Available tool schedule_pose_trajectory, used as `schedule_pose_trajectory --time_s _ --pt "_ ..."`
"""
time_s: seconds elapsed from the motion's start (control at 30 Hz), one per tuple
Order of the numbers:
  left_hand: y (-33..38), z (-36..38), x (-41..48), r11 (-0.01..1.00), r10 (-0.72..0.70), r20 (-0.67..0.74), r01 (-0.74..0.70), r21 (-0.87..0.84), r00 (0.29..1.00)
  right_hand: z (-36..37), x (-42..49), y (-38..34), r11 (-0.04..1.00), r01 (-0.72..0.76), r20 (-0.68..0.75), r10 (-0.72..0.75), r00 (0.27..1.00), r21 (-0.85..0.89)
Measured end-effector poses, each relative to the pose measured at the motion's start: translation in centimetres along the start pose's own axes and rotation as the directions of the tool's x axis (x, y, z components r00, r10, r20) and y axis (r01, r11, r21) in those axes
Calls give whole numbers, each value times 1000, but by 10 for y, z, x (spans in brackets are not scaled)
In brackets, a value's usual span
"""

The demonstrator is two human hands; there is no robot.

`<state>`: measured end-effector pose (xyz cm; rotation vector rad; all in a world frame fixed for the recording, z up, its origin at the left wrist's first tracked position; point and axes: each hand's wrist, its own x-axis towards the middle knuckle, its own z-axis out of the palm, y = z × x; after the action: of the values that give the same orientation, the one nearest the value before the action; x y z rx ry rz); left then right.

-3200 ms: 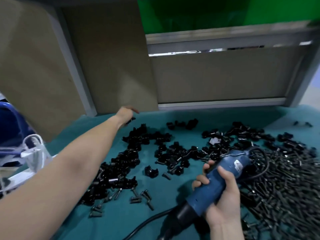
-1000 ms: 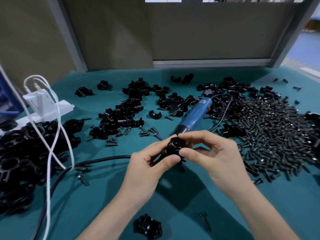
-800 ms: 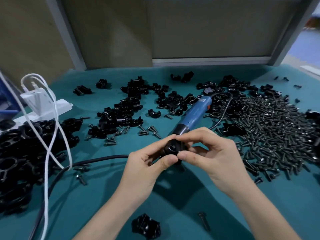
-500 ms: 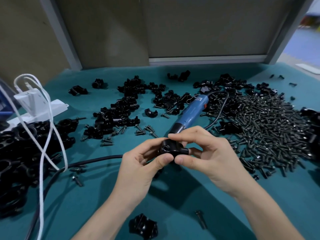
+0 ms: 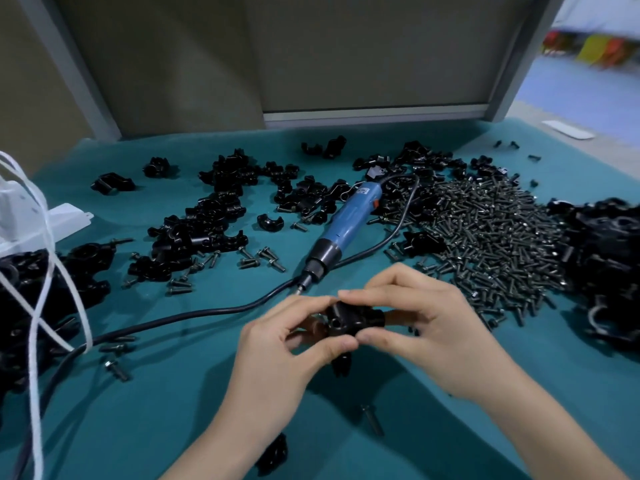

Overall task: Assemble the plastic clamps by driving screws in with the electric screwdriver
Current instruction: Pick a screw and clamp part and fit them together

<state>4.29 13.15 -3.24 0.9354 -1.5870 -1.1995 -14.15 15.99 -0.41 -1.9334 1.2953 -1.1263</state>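
- plastic clamp (image 5: 349,320) is up off the teal cloth (image 5: 173,427), in front of me, pinched between both my hands.
- left hand (image 5: 277,348): thumb and forefinger curled in, nipping the clamp's near left side.
- right hand (image 5: 426,327): forefinger over the top, thumb underneath, gripping the right lug.
- it has turned since a second ago: a screw hole now faces me and the lug sticks out to the right, so I reckon the halves are seated and ready for a screw.
- electric screwdriver (image 5: 346,223) lies on the cloth just beyond my hands, bit towards me. Three seconds back it was in my right fist while my left reached far across the table.
- no screw in my fingers that I can see; the screw heap (image 5: 485,237) sits to the right, and one loose screw (image 5: 372,419) lies near my wrists.
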Motion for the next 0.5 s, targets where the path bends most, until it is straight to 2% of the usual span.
schedule_pose_trajectory --time_s 0.07,0.2,0.33,0.5 --pt "0 5 -3 999 -39 74 39 -1 996 -8 -5 3 994 29 34 -26 999 -107" --pt "1 7 -4 996 -94 146 94 11 985 -8 -12 9 986 21 40 -14 999 -166" --pt "4 4 -4 994 -106 181 105 13 978 -5 -17 13 995 -40 -14 39 999 -87" --pt "4 -1 -3 990 -138 204 133 38 969 -3 -18 11 995 -96 4 96 995 12"
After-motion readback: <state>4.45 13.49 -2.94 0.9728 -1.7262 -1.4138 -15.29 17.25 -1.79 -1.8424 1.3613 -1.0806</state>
